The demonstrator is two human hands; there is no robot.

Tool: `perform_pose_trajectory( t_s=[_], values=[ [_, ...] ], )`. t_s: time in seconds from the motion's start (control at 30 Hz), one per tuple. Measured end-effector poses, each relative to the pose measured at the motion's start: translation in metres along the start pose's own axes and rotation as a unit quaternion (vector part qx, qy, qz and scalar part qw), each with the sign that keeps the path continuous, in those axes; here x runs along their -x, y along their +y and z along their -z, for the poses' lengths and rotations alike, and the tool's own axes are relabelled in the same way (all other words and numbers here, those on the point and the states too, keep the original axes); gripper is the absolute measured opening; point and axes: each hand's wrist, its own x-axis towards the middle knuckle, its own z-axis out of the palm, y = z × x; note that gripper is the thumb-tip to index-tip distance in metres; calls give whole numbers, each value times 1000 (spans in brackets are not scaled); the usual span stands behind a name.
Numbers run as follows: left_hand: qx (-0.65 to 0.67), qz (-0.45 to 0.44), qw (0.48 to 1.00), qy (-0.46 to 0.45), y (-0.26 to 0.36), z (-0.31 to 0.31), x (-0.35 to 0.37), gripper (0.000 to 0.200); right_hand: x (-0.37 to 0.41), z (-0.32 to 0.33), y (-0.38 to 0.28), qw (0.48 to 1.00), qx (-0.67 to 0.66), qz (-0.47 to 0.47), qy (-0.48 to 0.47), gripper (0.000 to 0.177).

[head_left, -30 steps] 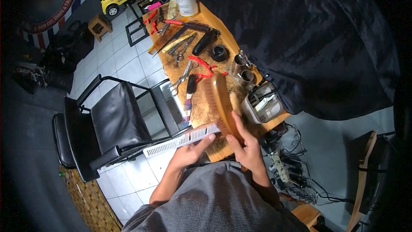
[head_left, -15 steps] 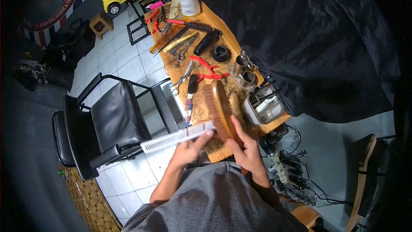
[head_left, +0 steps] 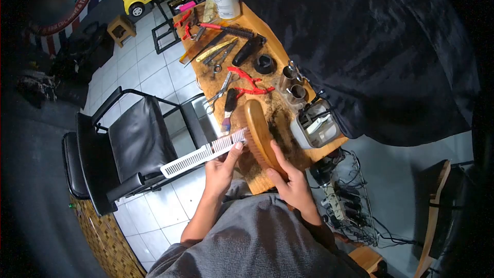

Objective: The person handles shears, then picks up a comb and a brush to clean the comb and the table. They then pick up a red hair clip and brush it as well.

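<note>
My left hand (head_left: 220,174) grips a white comb (head_left: 193,161), thumb on top near its right end. The comb slants down to the left, its left end reaching out past the table edge. In my right hand (head_left: 293,185) is a wooden-backed brush (head_left: 261,131), its bristles facing left toward the comb. The comb's right end meets the bristles. Both tools are held above the wooden table (head_left: 257,177), which is strewn with dark hair clippings. Beyond the brush lie red clips (head_left: 252,82), scissors (head_left: 222,91) and a dark-handled brush (head_left: 229,108).
A grey container (head_left: 315,131) of tools stands at the table's right edge, beside metal cups (head_left: 297,94). Farther back are a black round jar (head_left: 264,64), a round hairbrush (head_left: 231,30) and a can (head_left: 226,1). A black chair (head_left: 141,136) stands left; cables (head_left: 360,211) hang right.
The comb has shifted left and slightly up along the bristles, with my left hand moving the same way. The brush has moved a little left and turned so more of its wooden back shows.
</note>
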Motion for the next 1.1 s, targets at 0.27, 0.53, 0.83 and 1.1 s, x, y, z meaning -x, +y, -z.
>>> perform_pose_trajectory(
  t_s=[0.27, 0.53, 0.83, 1.1],
  values=[
    [-109, 19, 984, -138, -6, 0, 17, 27, -13, 4, -8, 996, -12, 5, 90, 52],
    [122, -14, 989, -83, -15, 8, -4, 19, -4, 0, -4, 999, 11, 33, -1, 53],
    [-102, 33, 981, -160, -3, 0, 14, 25, -15, 2, -2, 995, 27, 24, 90, 53],
    [3, -30, 996, -83, -9, 11, -8, 23, -6, -1, -2, 998, 28, 54, 15, 51]
  ],
)
